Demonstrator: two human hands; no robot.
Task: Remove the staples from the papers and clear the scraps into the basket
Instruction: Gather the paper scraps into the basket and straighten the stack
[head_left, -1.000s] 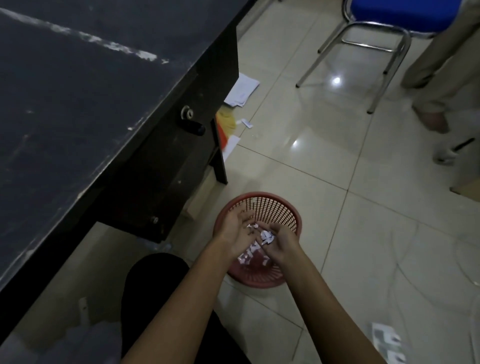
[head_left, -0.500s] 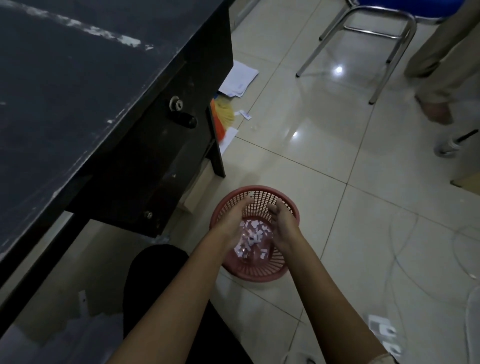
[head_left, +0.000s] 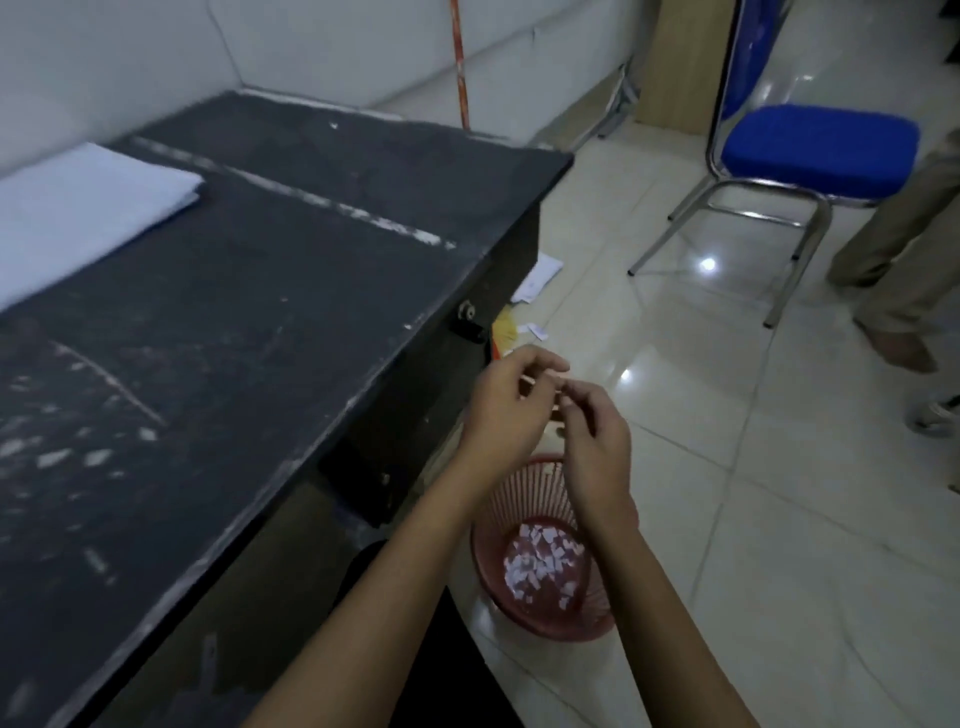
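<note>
A red mesh basket (head_left: 485, 545) stands on the floor beside the desk, with several white paper scraps (head_left: 540, 561) on its bottom. My left hand (head_left: 506, 410) and my right hand (head_left: 597, 447) hover above the basket near the desk's edge. Their curled fingertips meet, and I see nothing held between them. A white stack of papers (head_left: 78, 208) lies at the far left of the black desk (head_left: 260, 312).
A blue chair (head_left: 810, 150) with chrome legs stands at the right rear. Another person's legs (head_left: 904, 249) are at the right edge. Loose papers (head_left: 540, 275) and a yellow item lie on the tiled floor by the desk's corner. My dark-clothed knee is under the forearms.
Both hands have risen out of the basket and come together fingertip to fingertip. The scraps they held over it now lie inside. My view has tilted up, showing the desk top and the paper stack.
</note>
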